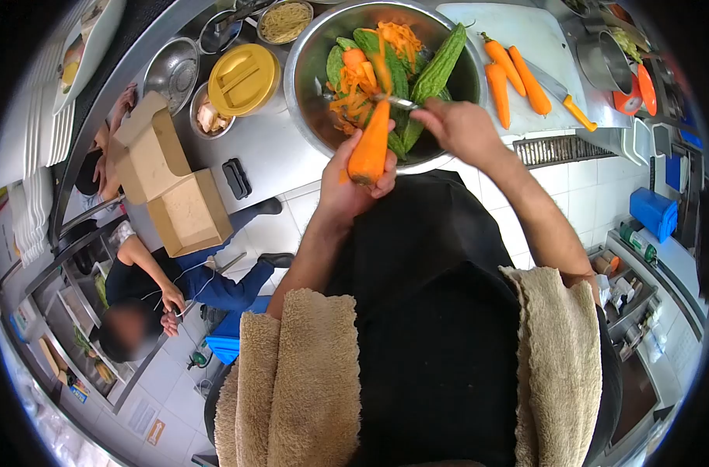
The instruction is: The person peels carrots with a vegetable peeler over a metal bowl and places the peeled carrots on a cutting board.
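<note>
My left hand (354,175) is wrapped round the thick end of an orange carrot (370,152), which points away from me over the near rim of a large steel bowl (298,86). In my right hand (463,132) is a metal peeler (399,102), its head against the far part of the carrot; my fingers hide its handle. Orange peelings (401,40) lie in the bowl among green bitter melons (441,64). An orange strip near the peeler is blurred.
Several whole carrots (531,82) and a yellow-handled knife (576,111) lie on a white cutting board (479,15). Left of the bowl are a yellow-lidded tub (244,78), small steel bowls and an open cardboard box (187,214). Another person (191,276) is at lower left.
</note>
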### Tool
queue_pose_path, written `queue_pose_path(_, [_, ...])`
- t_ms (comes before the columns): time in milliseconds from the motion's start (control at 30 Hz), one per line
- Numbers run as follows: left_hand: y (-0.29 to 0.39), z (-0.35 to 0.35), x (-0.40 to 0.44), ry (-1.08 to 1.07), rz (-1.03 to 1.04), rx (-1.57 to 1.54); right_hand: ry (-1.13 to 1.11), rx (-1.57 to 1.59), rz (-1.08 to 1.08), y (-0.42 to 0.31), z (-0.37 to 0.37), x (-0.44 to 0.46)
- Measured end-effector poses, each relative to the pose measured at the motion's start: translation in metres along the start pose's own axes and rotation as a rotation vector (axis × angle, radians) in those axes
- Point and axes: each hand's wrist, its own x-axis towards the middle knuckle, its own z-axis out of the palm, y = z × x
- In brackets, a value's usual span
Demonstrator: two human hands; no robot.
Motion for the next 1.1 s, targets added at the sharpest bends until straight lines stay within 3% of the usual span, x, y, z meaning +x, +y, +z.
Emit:
queue_pose_path(100, [0.003, 0.006, -0.001, -0.039, 0.010, 0.002, 0.049, 0.003, 0.043, 0.015, -0.005, 0.000])
queue_pose_path(233, [0.003, 0.014, 0.002, 0.127, 0.012, -0.013, -0.049, 0.209, 0.075, -0.012, -0.028, -0.009])
queue_pose_path(367, [0.000, 0.011, 0.004, 0.154, 0.023, -0.004, -0.149, 0.337, -0.208, -0.046, -0.031, -0.031])
queue_pose_path(500, [0.001, 0.004, 0.006, 0.027, -0.028, -0.052, -0.057, 0.239, -0.259, -0.043, -0.020, -0.030])
queue_pose_path(733, [-0.001, 0.013, 0.000, -0.076, -0.050, -0.038, -0.006, -0.055, 0.113, 0.021, 0.000, -0.001])
queue_pose_path(833, [-0.002, 0.016, 0.000, -0.021, 0.019, 0.011, 0.059, 0.073, 0.073, 0.022, 0.004, -0.004])
queue_pose_path(933, [-0.008, 0.010, 0.003, 0.052, 0.149, 0.146, -0.085, 0.428, 0.197, 0.015, 0.005, -0.009])
queue_pose_path(1033, [-0.014, 0.010, 0.004, 0.081, 0.341, 0.332, -0.353, 0.899, 0.524, -0.006, -0.003, -0.015])
queue_pose_path(1100, [-0.017, 0.012, 0.010, 0.061, 0.449, 0.382, -0.353, 1.107, 0.499, -0.013, 0.003, -0.022])
